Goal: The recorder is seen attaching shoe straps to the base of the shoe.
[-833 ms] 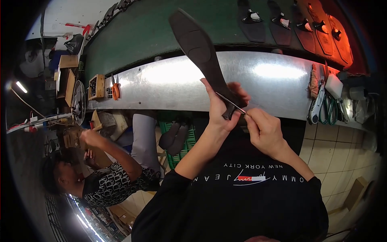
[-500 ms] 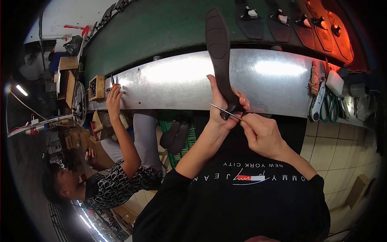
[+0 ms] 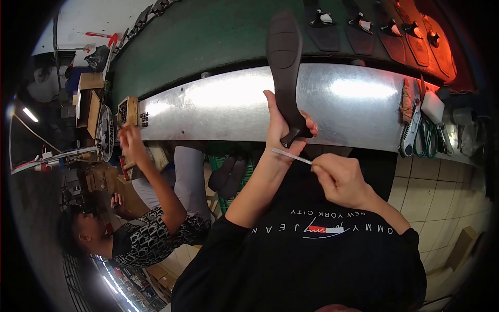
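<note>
My left hand (image 3: 276, 130) is wrapped round the heel end of a dark brown shoe sole (image 3: 285, 57). The sole points away from me, its patterned underside up and its low heel (image 3: 294, 136) toward my body. Between the fingertips of my right hand (image 3: 340, 179) is a thin, flat silvery metal tool (image 3: 291, 155), perhaps a file; its kind is unclear. The tool's free end lies over my left wrist, just below the heel and apart from it.
A metal-topped bench (image 3: 223, 109) edges a green belt (image 3: 208, 52) with several soles (image 3: 358, 31) at far right. A utility knife (image 3: 410, 132) and green-handled scissors (image 3: 429, 138) lie right. At left, a co-worker's hand (image 3: 132, 145) is near a wooden box (image 3: 133, 112) and a fan (image 3: 105, 132).
My right hand has drawn the tool slightly toward me, off the heel, and turned its flat face up. The co-worker's hand has moved left off the bench, uncovering small dark parts.
</note>
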Available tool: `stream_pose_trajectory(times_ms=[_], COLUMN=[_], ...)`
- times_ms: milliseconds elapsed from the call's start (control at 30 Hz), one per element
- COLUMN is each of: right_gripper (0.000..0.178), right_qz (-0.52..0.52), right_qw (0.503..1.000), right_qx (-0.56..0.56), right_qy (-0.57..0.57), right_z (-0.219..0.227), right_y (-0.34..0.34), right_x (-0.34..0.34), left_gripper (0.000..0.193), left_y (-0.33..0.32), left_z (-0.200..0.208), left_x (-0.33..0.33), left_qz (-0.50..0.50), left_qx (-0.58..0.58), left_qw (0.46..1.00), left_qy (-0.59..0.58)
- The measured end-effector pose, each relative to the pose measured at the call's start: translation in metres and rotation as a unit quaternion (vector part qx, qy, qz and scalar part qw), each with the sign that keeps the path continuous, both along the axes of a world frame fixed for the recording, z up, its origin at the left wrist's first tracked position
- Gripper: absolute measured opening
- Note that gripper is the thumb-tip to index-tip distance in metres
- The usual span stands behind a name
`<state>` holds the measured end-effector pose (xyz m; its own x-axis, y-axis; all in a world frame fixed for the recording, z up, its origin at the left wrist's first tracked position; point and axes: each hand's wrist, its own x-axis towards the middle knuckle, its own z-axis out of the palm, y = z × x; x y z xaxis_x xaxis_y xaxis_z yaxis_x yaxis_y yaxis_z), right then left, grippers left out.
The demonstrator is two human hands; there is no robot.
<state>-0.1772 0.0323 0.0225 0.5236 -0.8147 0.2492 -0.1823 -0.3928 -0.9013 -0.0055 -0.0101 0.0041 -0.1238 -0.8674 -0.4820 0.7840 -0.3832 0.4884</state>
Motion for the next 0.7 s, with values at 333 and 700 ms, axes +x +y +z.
stream_pose_trajectory(times_ms=[333,700], right_gripper=[0.005,0.003], right_qz=[-0.087,0.008], right_qw=[0.995,0.999], right_qx=[0.004,0.038], right_qy=[0.044,0.018], right_z=[0.002,-0.003], right_y=[-0.021,-0.019], right_x=[0.0,-0.007], left_gripper=[0.07,0.057], left_y=[0.01,0.01], left_z=[0.006,0.001], left_x=[-0.003,-0.002], left_qz=[0.009,-0.034], left_qx=[-0.054,-0.096], left_qw=[0.99,0.973], left_qy=[-0.133,-0.207])
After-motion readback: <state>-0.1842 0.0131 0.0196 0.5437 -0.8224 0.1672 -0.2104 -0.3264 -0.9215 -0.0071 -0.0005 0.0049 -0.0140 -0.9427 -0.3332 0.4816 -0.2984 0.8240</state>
